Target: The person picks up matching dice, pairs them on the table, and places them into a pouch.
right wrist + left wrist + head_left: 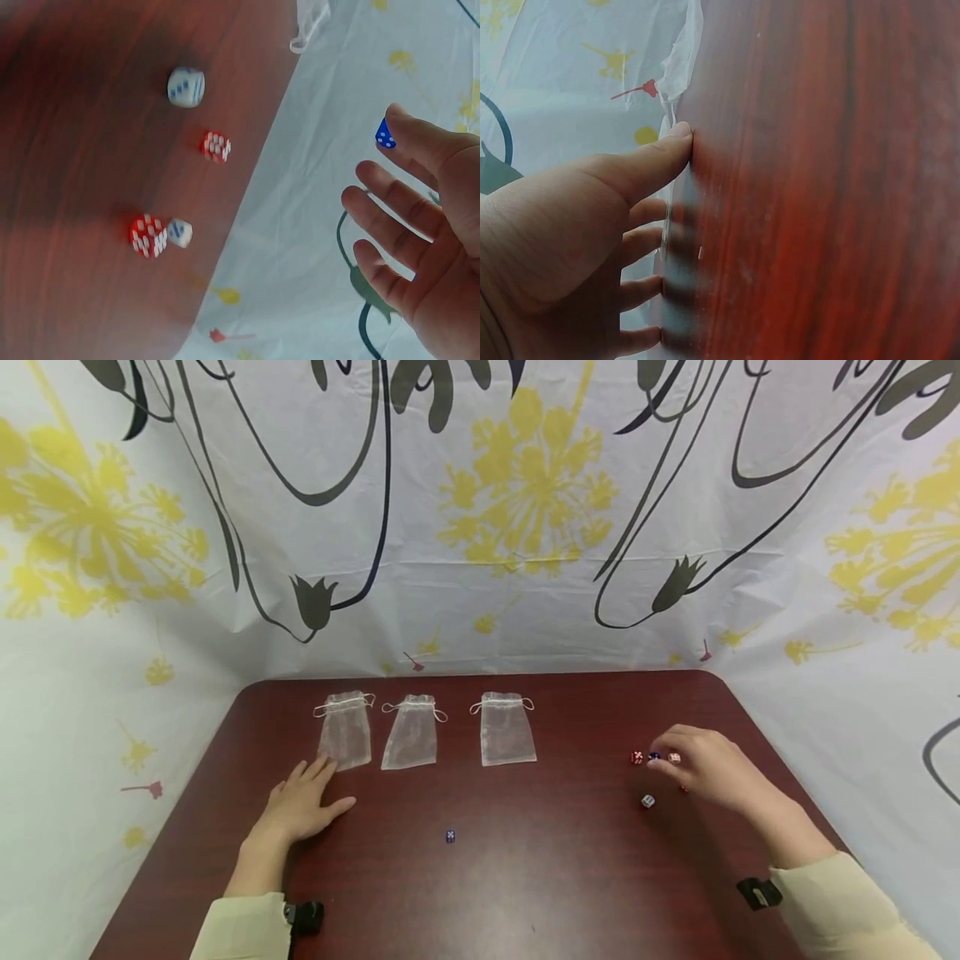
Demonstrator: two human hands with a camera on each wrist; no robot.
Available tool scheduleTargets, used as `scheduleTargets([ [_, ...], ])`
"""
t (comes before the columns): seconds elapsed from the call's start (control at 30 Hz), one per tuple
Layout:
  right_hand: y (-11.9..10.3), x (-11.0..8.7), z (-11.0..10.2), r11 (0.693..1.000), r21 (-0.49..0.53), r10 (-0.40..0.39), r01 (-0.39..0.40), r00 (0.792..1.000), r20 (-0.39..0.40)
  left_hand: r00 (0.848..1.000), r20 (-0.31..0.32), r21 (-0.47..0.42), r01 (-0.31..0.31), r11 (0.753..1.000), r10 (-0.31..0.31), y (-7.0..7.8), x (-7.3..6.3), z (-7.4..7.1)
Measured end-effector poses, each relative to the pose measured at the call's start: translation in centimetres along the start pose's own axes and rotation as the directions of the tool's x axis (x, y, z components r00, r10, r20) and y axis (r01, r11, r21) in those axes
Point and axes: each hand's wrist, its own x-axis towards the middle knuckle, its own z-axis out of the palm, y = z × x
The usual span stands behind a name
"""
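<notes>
My right hand (708, 766) pinches a blue die (385, 134) with white dots between thumb and index finger, the other fingers loosely bent. Around it on the table lie a red die (637, 758), a white die (648, 801) and other red and white dice. My left hand (300, 806) rests on the table at the left, fingers spread, its fingertips at the lower edge of a sheer white drawstring pouch (347, 731). Nothing is held in that hand. Another blue die (450, 836) lies alone near the middle, between the two hands.
Two more sheer drawstring pouches, a middle one (411, 732) and a right one (507, 729), lie flat towards the back of the dark red wooden table (570, 860). A white patterned cloth (420, 527) hangs behind the table and at both sides.
</notes>
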Motion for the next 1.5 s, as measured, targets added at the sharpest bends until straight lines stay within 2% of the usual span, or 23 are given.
scheduleTargets([
  [0.4, -1.7, -0.4, 2.6, 0.996, 0.047, -0.072, 0.073, 0.997, -0.031, 1.0, -0.011, 0.001, -0.006, 1.0, 0.006, -0.1, 0.2, 0.2],
  [0.57, -2.6, 0.1, 3.7, 0.993, 0.074, -0.087, 0.087, 0.996, -0.004, 1.0, -0.003, 0.002, -0.002, 1.0, 0.002, 0.0, 0.1, 0.1],
  [0.93, -6.0, 2.7, 6.5, 0.972, 0.117, -0.203, 0.203, 0.979, -0.012, 1.0, -0.004, 0.01, 0.003, 1.0, -0.003, 0.0, 0.3, 0.2],
  [1.3, -10.3, 6.4, 7.3, 0.951, 0.186, -0.253, 0.249, 0.967, -0.003, 1.0, -0.001, 0.013, 0.012, 1.0, -0.012, -0.1, 0.0, 0.1],
  [1.5, -12.6, 7.9, 8.0, 0.937, 0.185, -0.298, 0.296, 0.954, -0.015, 1.0, -0.007, 0.015, 0.01, 1.0, -0.009, -0.2, 0.2, 0.2],
])
